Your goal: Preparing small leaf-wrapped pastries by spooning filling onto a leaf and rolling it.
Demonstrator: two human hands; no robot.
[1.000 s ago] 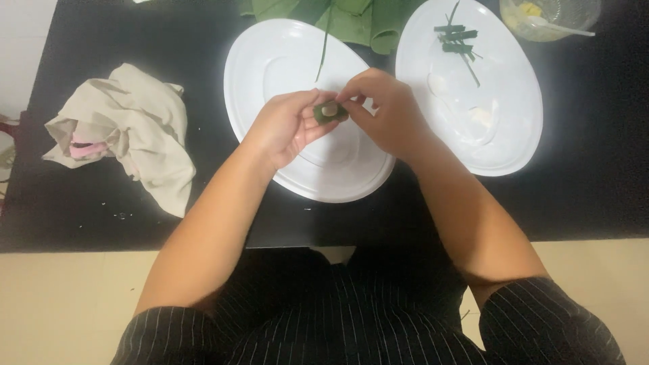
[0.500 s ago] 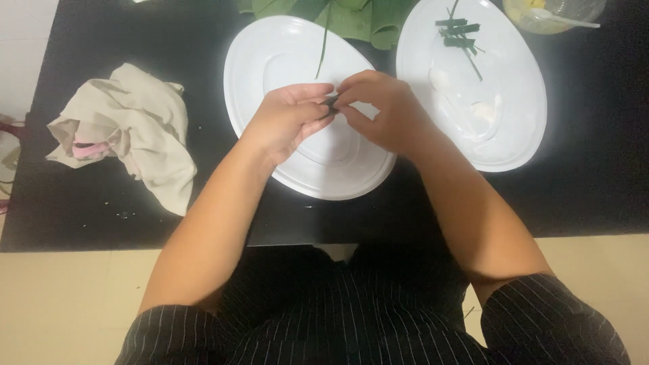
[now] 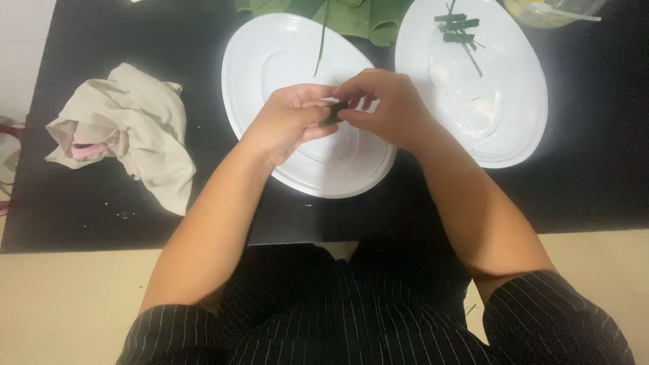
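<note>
A small dark green leaf-wrapped parcel (image 3: 332, 113) is being pinched between the fingers of the left hand (image 3: 291, 118) and right hand (image 3: 385, 105) at frame centre, above an empty white oval plate (image 3: 270, 61); wrapping appears unfinished, with cut green strips (image 3: 458, 27) lying unused upper right.

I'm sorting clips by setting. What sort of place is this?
Probably a home kitchen or food-preparation table: a black table bears two white oval plates, green leaves and cut green strips, plus a crumpled cloth. Both hands pinch a small green piece.

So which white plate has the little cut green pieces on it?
The right-hand plate, beside the hands; short green pieces lie at its top. The other plate has one long strand.
</note>
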